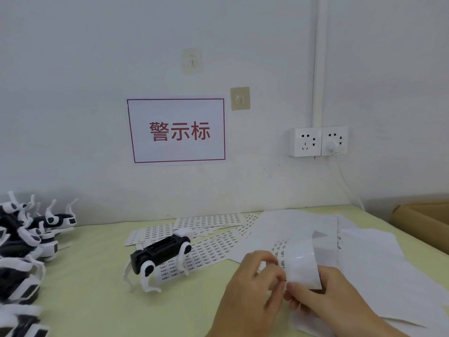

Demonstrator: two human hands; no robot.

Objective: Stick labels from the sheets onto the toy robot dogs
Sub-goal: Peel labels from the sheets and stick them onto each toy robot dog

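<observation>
A toy robot dog [161,257], black-bodied with white legs, stands on the pale yellow desk [102,276]; take it as the landmark. To its right and nearer the camera, both hands meet over a curled label sheet [302,263]. The left hand [252,285] has its fingers bent, the thumb and fingertips pinching at the sheet's lower left edge, where a few printed labels show. The right hand [323,290] has its grip closed on the sheet's bottom edge, thumb on top, fingers curled beneath. The sheet bends upward between them, its glossy blank part facing the camera. Both hands are well apart from the dog, with none of the fingers touching it.

Under and behind the dog lie flat printed label sheets [209,221], fanned out toward the wall. Right of the dog, past the hands, blank white backing sheets [371,263] overlap on the desk. Far left of the dog, a heap of more robot dogs [26,239] lies tangled, legs up. Above the dog, a red-bordered sign [178,131] hangs on the wall; right of it are two wall sockets [318,141], one with a white plug and cord. A cardboard box [422,222] sits at the far right.
</observation>
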